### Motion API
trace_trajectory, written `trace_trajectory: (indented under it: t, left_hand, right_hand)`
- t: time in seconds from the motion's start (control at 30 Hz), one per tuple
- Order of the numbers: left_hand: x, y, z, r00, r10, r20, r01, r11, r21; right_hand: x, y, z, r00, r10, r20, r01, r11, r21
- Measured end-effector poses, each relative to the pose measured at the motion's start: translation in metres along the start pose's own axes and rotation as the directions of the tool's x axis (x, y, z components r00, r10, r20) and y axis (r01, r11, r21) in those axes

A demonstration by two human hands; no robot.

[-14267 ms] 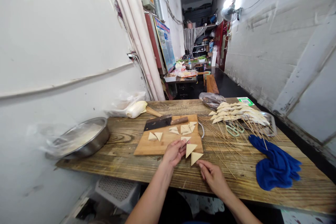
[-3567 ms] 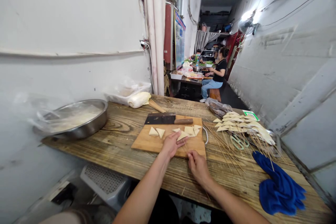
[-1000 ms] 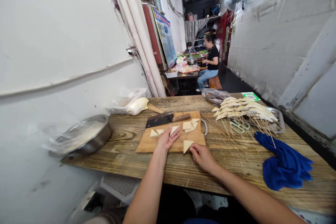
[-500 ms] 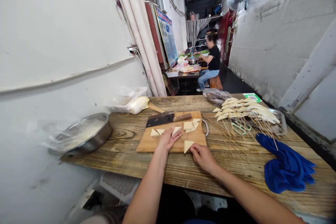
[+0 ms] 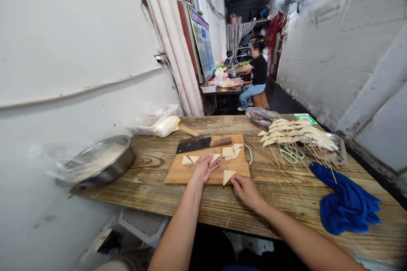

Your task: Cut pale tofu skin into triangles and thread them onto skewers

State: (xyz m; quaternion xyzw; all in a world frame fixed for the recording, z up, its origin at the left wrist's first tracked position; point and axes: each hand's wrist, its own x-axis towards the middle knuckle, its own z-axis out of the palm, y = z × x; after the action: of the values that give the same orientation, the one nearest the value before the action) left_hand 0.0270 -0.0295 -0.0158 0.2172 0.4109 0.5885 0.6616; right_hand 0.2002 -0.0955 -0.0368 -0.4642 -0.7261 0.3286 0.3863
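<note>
Closed right grip pinches triangle by 1 corner; open left grip cradles another.

The head view looks forward and down from the person's own head, above the near edge of a brown wooden plank table; a light-brown rectangular wooden cutting board lies close by, just below the view's centre; past the table's far edge, the view reaches down a narrow, white-walled room to a gray cloth curtain, well beyond.
</note>
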Motion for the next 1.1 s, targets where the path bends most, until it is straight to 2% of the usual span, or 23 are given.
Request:
trace_trajectory:
  t: [0.2, 0.53, 0.87, 1.1]
  left_hand:
    - [-0.003, 0.001, 0.002, 1.000, -0.020, 0.011, 0.020, 1.000, 0.017]
    - [-0.009, -0.006, 0.002, 0.996, -0.025, 0.091, 0.024, 1.000, 0.017]
    - [-0.027, -0.003, 0.022, 0.999, -0.029, 0.034, 0.027, 0.999, 0.037]
    - [-0.031, -0.011, 0.030, 0.999, -0.037, 0.031, 0.034, 0.996, 0.083]
  right_hand:
    - [0.000, -0.002, -0.001, 1.000, 0.003, 0.010, -0.003, 1.000, -0.004]
    - [0.001, -0.002, -0.002, 1.000, 0.003, 0.009, -0.003, 1.000, 0.026]
    - [-0.001, -0.004, -0.003, 0.999, -0.003, -0.039, 0.003, 1.000, -0.013]
    - [-0.001, -0.008, -0.005, 0.996, -0.009, -0.085, 0.003, 0.998, -0.069]
